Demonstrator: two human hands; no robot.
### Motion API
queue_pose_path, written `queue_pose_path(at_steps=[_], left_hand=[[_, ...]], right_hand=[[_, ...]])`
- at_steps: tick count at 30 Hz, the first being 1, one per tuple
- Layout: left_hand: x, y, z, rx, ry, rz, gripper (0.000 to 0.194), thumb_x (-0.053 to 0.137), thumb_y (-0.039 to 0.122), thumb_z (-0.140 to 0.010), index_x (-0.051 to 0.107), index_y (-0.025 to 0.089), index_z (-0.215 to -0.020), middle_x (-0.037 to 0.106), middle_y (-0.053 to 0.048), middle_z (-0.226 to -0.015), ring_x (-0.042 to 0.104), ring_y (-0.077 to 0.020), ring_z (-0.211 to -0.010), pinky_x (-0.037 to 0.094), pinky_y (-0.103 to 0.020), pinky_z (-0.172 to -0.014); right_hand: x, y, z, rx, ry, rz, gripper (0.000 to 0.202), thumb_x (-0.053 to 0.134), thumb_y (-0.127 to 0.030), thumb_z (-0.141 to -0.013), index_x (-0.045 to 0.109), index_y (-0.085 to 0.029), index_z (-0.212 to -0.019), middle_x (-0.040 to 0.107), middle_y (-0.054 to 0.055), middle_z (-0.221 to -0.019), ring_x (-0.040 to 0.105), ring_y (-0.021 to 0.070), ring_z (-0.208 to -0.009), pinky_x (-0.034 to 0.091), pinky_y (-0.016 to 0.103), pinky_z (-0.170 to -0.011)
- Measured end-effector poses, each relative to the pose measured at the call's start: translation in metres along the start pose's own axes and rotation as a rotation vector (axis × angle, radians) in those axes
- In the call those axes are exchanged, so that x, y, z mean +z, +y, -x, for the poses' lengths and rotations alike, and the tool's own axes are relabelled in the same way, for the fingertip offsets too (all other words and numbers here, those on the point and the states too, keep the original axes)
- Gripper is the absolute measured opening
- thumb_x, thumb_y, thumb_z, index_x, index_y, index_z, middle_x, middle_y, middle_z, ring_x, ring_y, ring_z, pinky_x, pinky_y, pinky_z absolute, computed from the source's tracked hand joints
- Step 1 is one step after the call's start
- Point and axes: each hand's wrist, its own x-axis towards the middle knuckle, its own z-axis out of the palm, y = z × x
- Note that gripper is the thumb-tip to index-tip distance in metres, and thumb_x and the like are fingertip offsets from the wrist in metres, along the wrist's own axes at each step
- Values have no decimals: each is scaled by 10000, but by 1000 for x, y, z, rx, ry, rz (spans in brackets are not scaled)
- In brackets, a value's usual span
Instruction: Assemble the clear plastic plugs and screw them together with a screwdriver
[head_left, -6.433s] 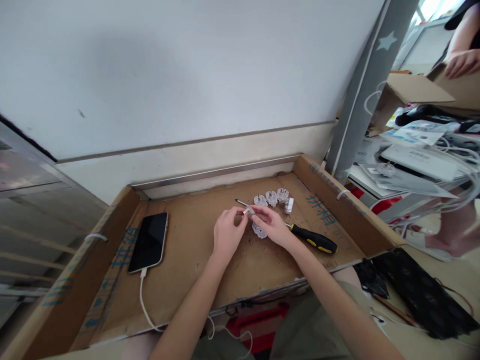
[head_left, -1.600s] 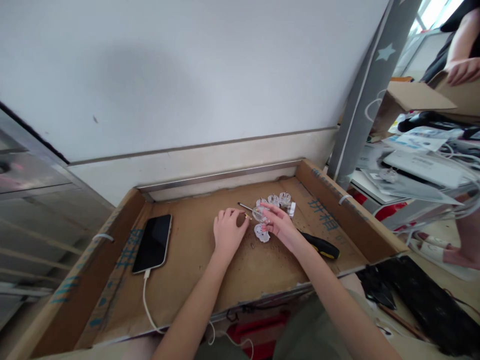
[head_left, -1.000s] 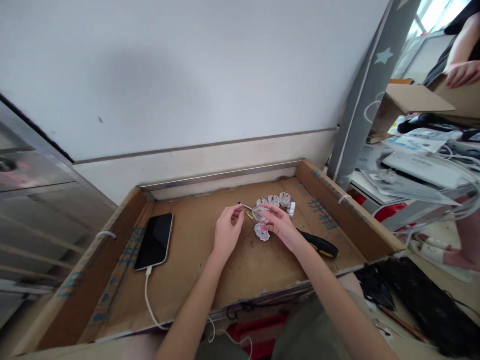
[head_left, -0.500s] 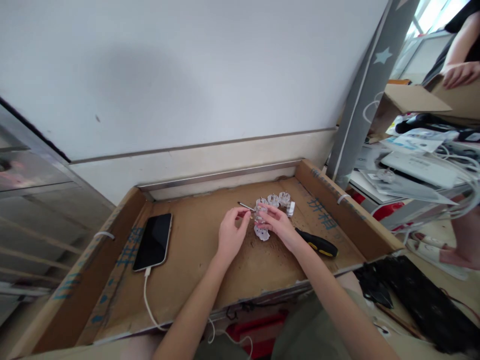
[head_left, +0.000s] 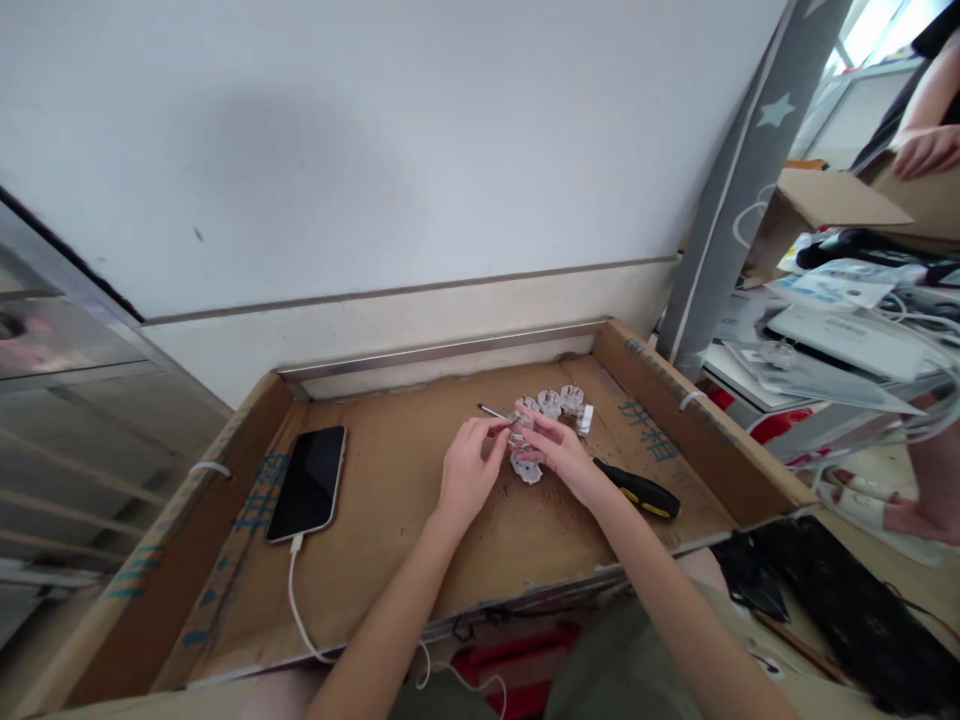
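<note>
My right hand (head_left: 553, 440) is closed around a small clear plastic plug part (head_left: 519, 430), its fingers along the right side. My left hand (head_left: 474, 462) pinches at the left side of that part; whatever lies between thumb and forefinger is too small to name. Just below the fingers a clear, round-edged plug piece (head_left: 526, 468) lies on the cardboard. Behind the hands stand more clear plug parts (head_left: 550, 402) with metal pins, beside a white block (head_left: 585, 420). A thin metal rod (head_left: 491, 411) pokes out past my left fingertips.
A black and yellow screwdriver handle (head_left: 641, 492) lies right of my right forearm. On the left rests a phone (head_left: 307, 482) with a white cable (head_left: 294, 590). Cardboard walls (head_left: 697, 430) edge the tray. At far right, another person's hand (head_left: 926, 150) touches a cardboard box (head_left: 840, 198).
My left fingers have shifted slightly right, closer against the clear plug part. The right hand keeps its hold, and the view has moved a little.
</note>
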Motion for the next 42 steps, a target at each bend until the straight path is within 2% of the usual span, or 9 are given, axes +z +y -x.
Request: queue_pose_path(at_steps=[8, 13, 20, 26, 42], left_hand=[[-2, 3, 0, 20, 57, -3, 168, 472, 278, -909, 601, 204, -986, 645, -38, -899, 577, -161, -845, 465, -296, -773], [-3, 4, -1, -4, 118, -29, 173, 484, 314, -902, 613, 202, -932, 654, -32, -873, 581, -160, -813, 466, -297, -761], [-4, 4, -1, -25, 69, -17, 172, 504, 333, -890, 609, 197, -907, 647, -22, -845, 587, -153, -796, 472, -284, -743], [-3, 3, 0, -18, 61, -60, 186, 507, 352, -886, 611, 198, -888, 645, -28, -831, 586, -161, -793, 471, -294, -737], [-9, 4, -1, 107, 83, -198, 122, 522, 287, -884, 599, 193, -870, 662, -24, -832, 582, -160, -785, 446, -281, -732]], right_hand=[[6, -2, 3, 24, -56, 5, 643, 728, -327, -606, 542, -223, -1214, 630, 64, -1067, 633, 100, -752, 550, 242, -655], [4, -3, 3, 14, -32, -13, 654, 712, -344, -627, 512, -249, -1242, 598, 72, -1140, 634, 96, -776, 548, 239, -691], [4, -5, 5, 19, -49, -22, 621, 719, -320, -620, 541, -227, -1207, 569, 80, -1189, 636, 94, -761, 553, 250, -687], [4, -5, 5, 41, -55, -43, 618, 702, -279, -631, 532, -231, -1224, 596, 69, -1149, 643, 99, -781, 553, 248, -709], [7, -9, 8, 32, -73, -36, 614, 728, -293, -606, 546, -236, -1190, 535, 75, -1242, 645, 118, -827, 554, 237, -691]])
